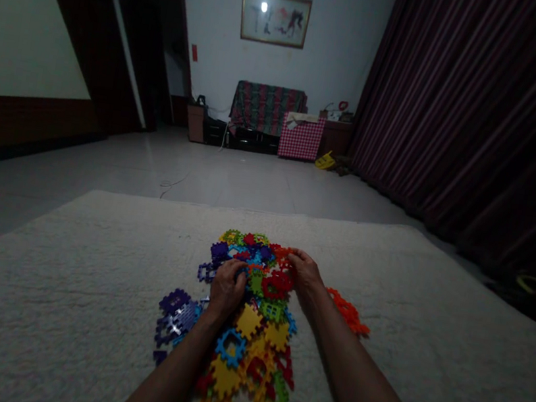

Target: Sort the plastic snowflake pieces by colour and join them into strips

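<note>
A heap of colourful plastic interlocking tiles (252, 312) lies on a cream rug (87, 282) in front of me. My left hand (226, 288) rests on the middle of the heap with its fingers curled down onto the pieces; what they grip is hidden. My right hand (305, 271) reaches to the far right part of the heap, fingertips pinched on a red piece (279, 282). Purple pieces (176, 314) lie left of my left forearm. Orange pieces (348, 311) lie right of my right wrist.
The rug spreads wide on a grey tiled floor (231, 176). A dark striped curtain (483, 125) fills the right side. At the far wall stand a covered bench (267, 109), a red checked box (301, 138) and a framed picture (274, 18).
</note>
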A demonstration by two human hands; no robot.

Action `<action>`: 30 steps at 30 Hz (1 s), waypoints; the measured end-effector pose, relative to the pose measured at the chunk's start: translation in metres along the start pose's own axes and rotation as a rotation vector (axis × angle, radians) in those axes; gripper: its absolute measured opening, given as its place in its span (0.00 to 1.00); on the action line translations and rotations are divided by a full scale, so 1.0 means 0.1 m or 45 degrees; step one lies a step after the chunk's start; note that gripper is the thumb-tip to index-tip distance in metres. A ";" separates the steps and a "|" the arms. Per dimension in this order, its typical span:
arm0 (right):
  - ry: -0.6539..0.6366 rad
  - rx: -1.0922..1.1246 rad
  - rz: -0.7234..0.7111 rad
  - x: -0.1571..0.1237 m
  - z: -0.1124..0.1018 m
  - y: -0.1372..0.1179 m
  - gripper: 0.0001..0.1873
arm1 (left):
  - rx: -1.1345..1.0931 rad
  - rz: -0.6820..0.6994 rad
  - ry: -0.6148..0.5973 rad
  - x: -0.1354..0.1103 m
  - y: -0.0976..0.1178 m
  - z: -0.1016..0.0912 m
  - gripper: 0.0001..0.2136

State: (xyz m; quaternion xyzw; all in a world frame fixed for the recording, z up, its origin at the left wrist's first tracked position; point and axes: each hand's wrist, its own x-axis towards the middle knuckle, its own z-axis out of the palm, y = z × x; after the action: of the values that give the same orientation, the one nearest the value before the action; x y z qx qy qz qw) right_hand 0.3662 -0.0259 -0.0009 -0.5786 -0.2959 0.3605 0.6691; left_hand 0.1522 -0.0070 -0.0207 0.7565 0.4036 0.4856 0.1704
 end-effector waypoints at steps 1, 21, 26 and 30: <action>0.027 0.041 0.005 -0.01 -0.05 -0.03 0.15 | -0.001 -0.001 -0.006 0.00 0.00 0.00 0.12; -0.034 -0.149 0.158 -0.65 -1.06 -0.46 0.19 | 0.016 0.028 -0.047 0.03 -0.06 -0.03 0.12; -0.068 -0.378 -0.105 -0.63 -0.99 -0.46 0.18 | 0.013 0.013 -0.052 0.03 -0.05 -0.04 0.12; 0.259 -0.500 -0.280 -0.50 -1.30 -0.48 0.18 | 0.020 0.014 -0.045 0.04 -0.04 -0.04 0.12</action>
State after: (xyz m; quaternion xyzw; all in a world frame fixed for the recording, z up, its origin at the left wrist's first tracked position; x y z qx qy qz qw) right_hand 0.4498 -0.1437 0.0278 -0.6951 -0.3526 0.1610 0.6055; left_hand 0.1475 -0.0021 -0.0193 0.7686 0.4001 0.4698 0.1689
